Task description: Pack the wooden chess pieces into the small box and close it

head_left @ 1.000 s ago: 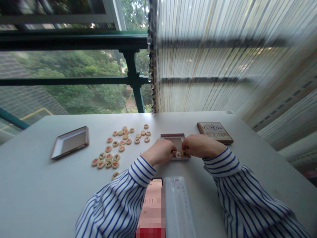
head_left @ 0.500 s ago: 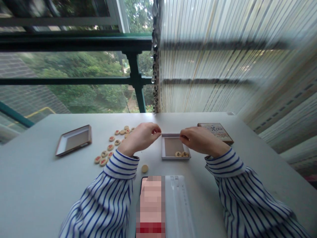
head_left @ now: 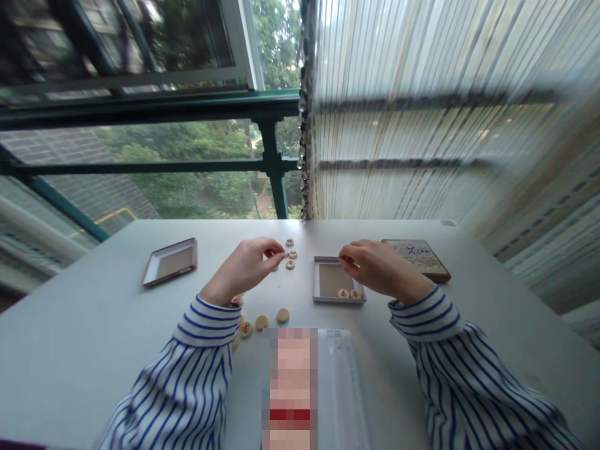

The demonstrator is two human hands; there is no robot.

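A small square box tray [head_left: 320,289] lies mid-table with two round wooden game pieces [head_left: 349,294] in its near edge. My right hand [head_left: 375,267] rests over the tray's far right corner, fingers curled and touching its rim. My left hand [head_left: 247,265] is left of the tray, fingertips pinched on a wooden piece [head_left: 282,255] among a few loose pieces [head_left: 291,254]. More pieces [head_left: 272,319] lie near my left sleeve; others are hidden under my forearm.
A second, empty tray [head_left: 169,262] sits at the left. A printed box lid [head_left: 416,257] lies right of my right hand. A white case [head_left: 338,387] and a blurred phone are at the near edge. A window and blinds stand behind the table.
My left hand moved from the tray's near edge out to the left, to the loose pieces. My right hand shifted to the tray's far corner. The view swung left.
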